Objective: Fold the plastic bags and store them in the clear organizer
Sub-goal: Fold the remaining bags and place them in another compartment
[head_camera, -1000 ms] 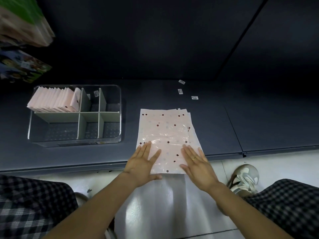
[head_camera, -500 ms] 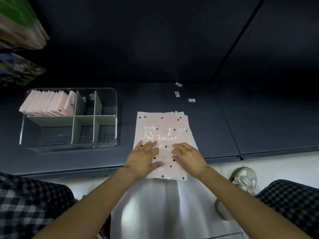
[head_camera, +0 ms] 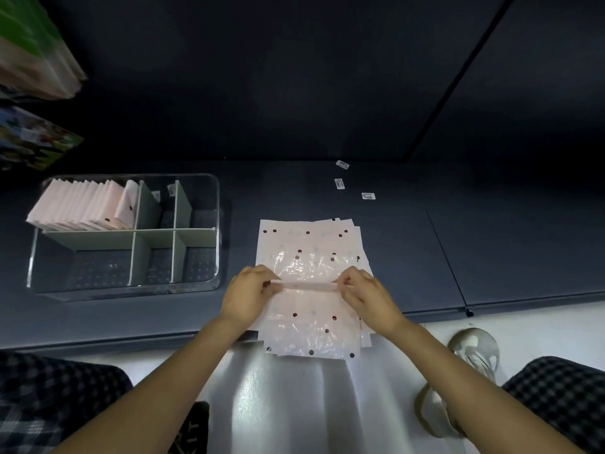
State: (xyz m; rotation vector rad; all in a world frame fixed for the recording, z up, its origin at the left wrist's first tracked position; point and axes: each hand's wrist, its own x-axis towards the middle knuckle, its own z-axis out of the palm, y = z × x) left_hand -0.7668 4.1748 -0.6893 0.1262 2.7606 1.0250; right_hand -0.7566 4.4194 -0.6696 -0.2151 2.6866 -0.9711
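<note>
Head view, read from left to right: the clear organizer (head_camera: 124,237) stands at the left of the dark shelf (head_camera: 491,257), its grey dividers forming compartments; the far-left compartment holds a row of folded bags (head_camera: 82,208) set on edge, presumably so that many fit side by side, while the other compartments show no bags. Just right of the organizer lies the stack of plastic bags (head_camera: 307,244), pale pink with dark dots, flat on the shelf with its near edge overhanging the shelf lip toward the person. The left hand (head_camera: 248,299) pinches the left end of a narrow raised fold in the top bag (head_camera: 311,319), fingers curled around it; the right hand (head_camera: 366,298) pinches the right end likewise. A two-ended grip probably keeps the crease straight and taut across the bag's width. Three small white labels (head_camera: 340,184) lie on the shelf beyond the stack. A sandalled foot (head_camera: 471,348) rests on the pale floor at right.
</note>
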